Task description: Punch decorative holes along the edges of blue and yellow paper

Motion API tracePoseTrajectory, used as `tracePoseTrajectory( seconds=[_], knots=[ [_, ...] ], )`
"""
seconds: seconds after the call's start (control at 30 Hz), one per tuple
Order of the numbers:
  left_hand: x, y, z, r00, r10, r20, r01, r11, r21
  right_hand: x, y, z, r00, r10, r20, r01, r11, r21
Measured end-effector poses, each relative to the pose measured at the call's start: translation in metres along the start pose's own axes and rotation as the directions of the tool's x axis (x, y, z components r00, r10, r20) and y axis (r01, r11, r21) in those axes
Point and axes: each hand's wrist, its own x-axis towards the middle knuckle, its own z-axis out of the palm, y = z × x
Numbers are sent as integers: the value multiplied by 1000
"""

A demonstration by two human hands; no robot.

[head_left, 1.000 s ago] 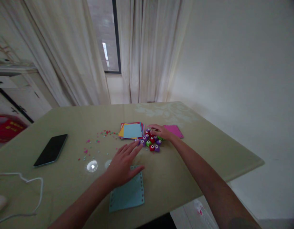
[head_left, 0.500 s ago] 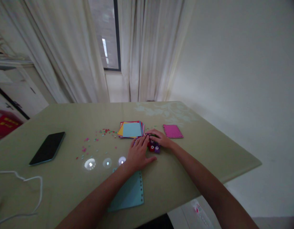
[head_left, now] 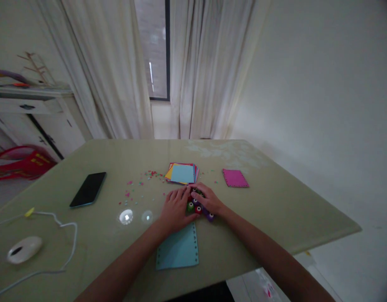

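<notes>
A tight cluster of small thread spools point(head_left: 198, 209), in red, green and purple with white, dark-centred ends, sits on the table between my hands. My left hand point(head_left: 176, 208) lies along the cluster's left side, fingers stretched out and thumb along its near edge. From the right, my right hand point(head_left: 208, 199) curves round the far and right sides, fingers apart and touching some spools. Both hands partly hide the cluster. Just below my left hand lies a light blue sheet point(head_left: 178, 251) with holes punched along its side edges. Beyond the hands rests a stack of coloured square sheets point(head_left: 182, 173), blue on top.
A pink punched square point(head_left: 235, 178) lies to the right. Tiny coloured paper bits point(head_left: 153, 173) are scattered left of the stack. Further left are a black tablet point(head_left: 88, 189), a white cable point(head_left: 74, 243) and a white oval object point(head_left: 24, 249). The table's right edge slants past my right arm.
The view has swung a little left. The spools between my hands have shifted towards me, and more of them show. My left hand now sits further back from the blue sheet's middle.
</notes>
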Motion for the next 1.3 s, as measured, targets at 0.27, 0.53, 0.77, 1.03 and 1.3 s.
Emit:
tracePoseTrajectory(
  seconds=[0.27,0.53,0.77,1.03,1.3],
  knots=[
    [-18,-34,-12,999,-32,-44,32,999,1,30,-17,44,1000,-3,10,3,1000,-18],
    [-41,-78,-29,998,-11,-59,13,999,42,45,-34,32,996,-87,29,87,996,-4],
    [-36,-85,-26,999,37,-38,-36,999,29,-39,-54,-12,916,-178,360,316,873,-371],
    [-12,-81,-22,993,117,26,-117,993,10,-26,-29,19,968,-1,251,116,889,-442],
    [-30,-114,-25,999,29,-21,-28,999,28,36,-26,64,959,-29,284,113,952,-284]
  ],
)
